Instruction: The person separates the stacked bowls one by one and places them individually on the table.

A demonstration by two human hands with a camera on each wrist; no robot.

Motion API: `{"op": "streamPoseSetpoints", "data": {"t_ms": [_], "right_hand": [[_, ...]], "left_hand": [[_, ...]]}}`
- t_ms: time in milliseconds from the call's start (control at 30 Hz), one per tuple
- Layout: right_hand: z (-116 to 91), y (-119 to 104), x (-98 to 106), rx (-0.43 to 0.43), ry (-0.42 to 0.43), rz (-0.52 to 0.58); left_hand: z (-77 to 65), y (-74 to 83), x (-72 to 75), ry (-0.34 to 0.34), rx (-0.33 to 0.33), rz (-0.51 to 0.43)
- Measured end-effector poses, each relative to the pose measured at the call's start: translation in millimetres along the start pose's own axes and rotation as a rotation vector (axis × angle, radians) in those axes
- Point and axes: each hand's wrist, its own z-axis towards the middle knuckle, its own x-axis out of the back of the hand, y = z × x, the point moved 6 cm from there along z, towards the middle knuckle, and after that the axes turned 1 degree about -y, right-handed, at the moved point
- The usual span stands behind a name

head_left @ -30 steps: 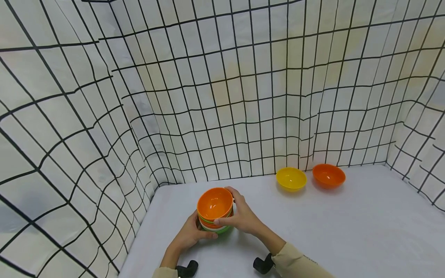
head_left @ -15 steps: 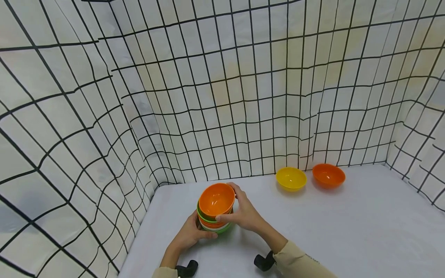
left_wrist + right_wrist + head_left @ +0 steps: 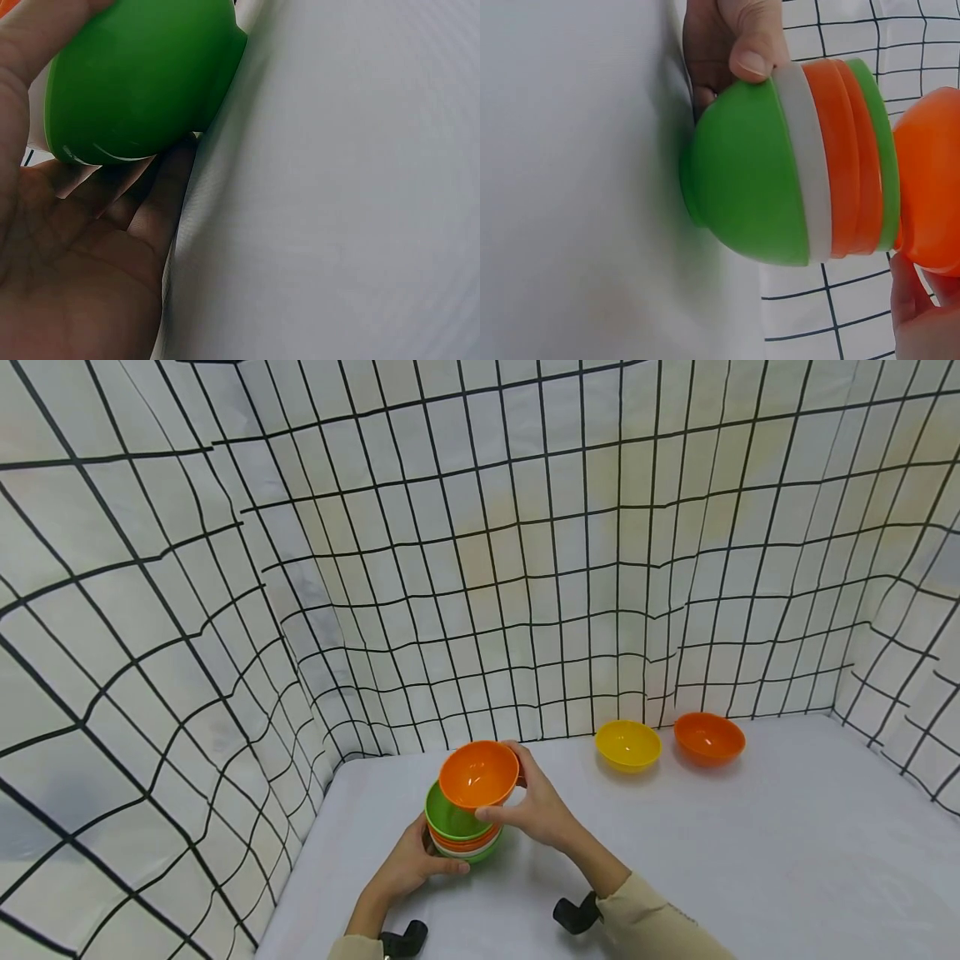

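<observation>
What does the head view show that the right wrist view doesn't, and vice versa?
Only the head view shows the round, glossy yellow bowl and round red-orange bowl at the back.
Only the right wrist view shows the foot of the glossy green bottom bowl.
Both show the green, white and orange bowl stack, the left hand gripping it, and the right hand holding a round orange bowl.

Plain white surface, with a nested stack of bowls on it, green bowl at the bottom, plus a yellow bowl and an orange bowl near the back edge.
</observation>
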Motion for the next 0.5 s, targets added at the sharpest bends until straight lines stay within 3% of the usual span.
{"op": "streamPoseSetpoints", "data": {"t_ms": [200, 500], "right_hand": [[3.1, -0.8, 9.8, 0.005, 0.014, 0.089], [5.5, -1.2, 26.7, -0.036, 0.064, 0.128]], "left_hand": [[0.1, -0.5, 0.1, 0.004, 0.0, -0.005], [0.4, -1.3, 0.2, 0.024, 0.002, -0.013]]}}
